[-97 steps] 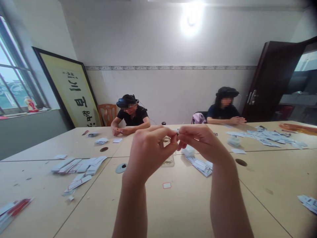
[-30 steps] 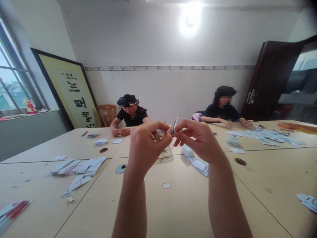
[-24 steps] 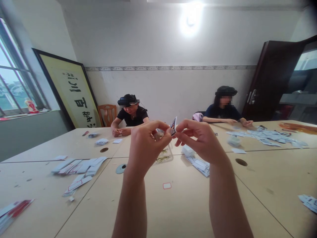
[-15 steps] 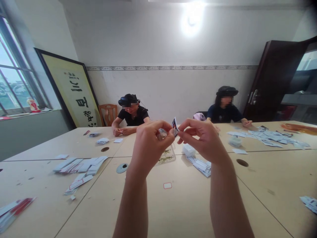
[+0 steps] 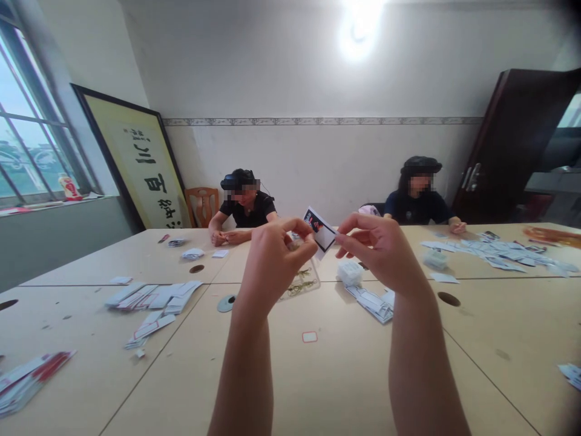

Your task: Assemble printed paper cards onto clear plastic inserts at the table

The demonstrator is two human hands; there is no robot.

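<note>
The left hand [image 5: 281,254] and right hand [image 5: 374,248] hold up a small printed card [image 5: 319,232] between them, above the table [image 5: 345,375]. The left thumb and forefinger pinch its left side; the right fingertips close on its right corner. The card stands tilted — its dark printed face toward the camera, its long axis hard to tell, one corner pointing up. Beyond the left hand lies a clear tray [image 5: 313,287] of gold-coloured pieces — partly hidden.

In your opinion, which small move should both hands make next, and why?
Perhaps gently turn the printed card level: it tilts in the air, with the left hand pinching one edge and the right hand holding the opposite corner.
</note>
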